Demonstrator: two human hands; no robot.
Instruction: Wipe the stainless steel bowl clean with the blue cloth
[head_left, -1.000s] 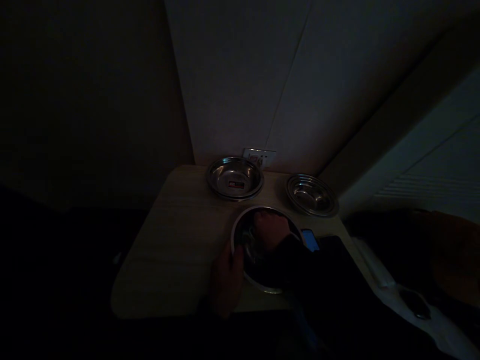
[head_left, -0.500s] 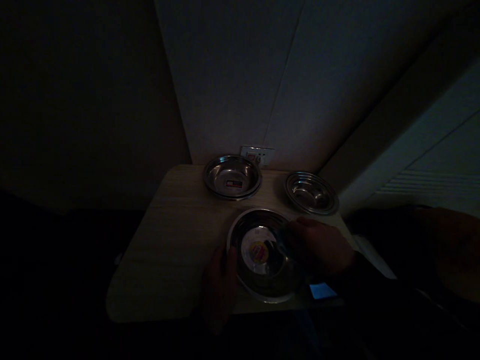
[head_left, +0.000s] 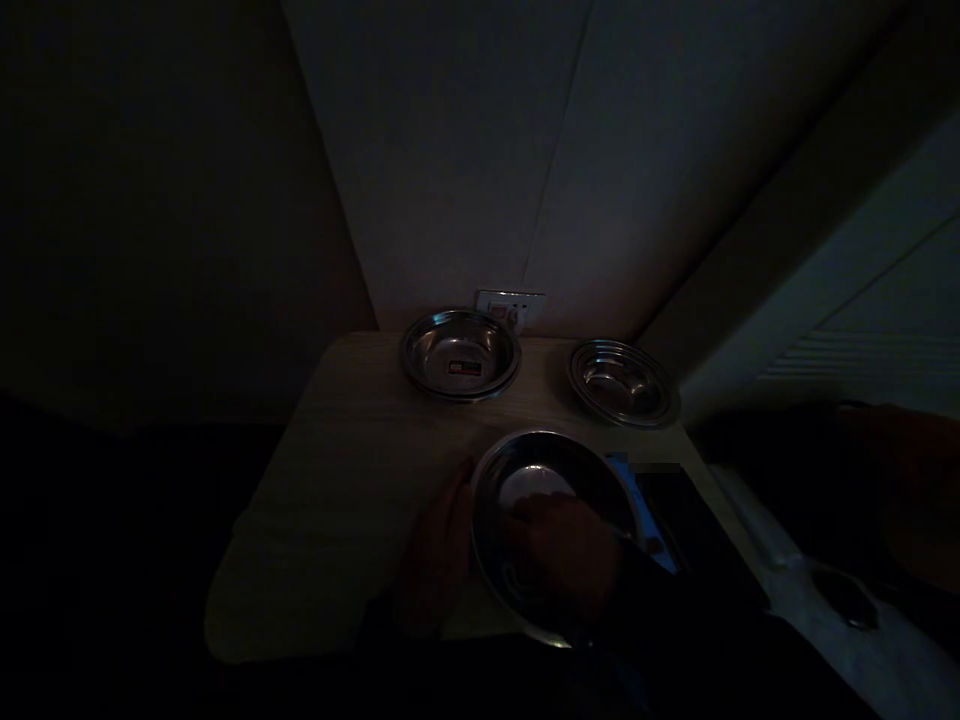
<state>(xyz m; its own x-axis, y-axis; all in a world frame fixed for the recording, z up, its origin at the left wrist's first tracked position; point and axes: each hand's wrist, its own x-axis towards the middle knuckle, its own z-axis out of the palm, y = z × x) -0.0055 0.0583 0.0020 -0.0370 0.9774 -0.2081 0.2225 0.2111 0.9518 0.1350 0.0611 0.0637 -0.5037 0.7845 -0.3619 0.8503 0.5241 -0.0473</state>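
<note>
The scene is very dark. A steel bowl (head_left: pixel 540 470) sits near the front of a small light wooden table (head_left: pixel 337 480). My left hand (head_left: pixel 435 555) grips its left rim, fingers curled on the edge. My right hand (head_left: pixel 574 550) is inside the bowl, pressed against its bottom, fingers bent; whether it holds anything is hidden by the dark. Just right of the bowl lies a dark flat thing with a lit blue patch (head_left: pixel 637 490), partly under my right sleeve.
Two more steel bowls stand at the back of the table: one with a sticker (head_left: pixel 460 353) at the centre, one (head_left: pixel 622 382) to the right. A white wall socket (head_left: pixel 510 303) is behind them. A pale ledge (head_left: pixel 817 590) runs along the right.
My right hand moved from the bowl's right rim into the bowl, covering the sticker at its bottom. The bowl shifted slightly toward me. My left hand stayed on the rim.
</note>
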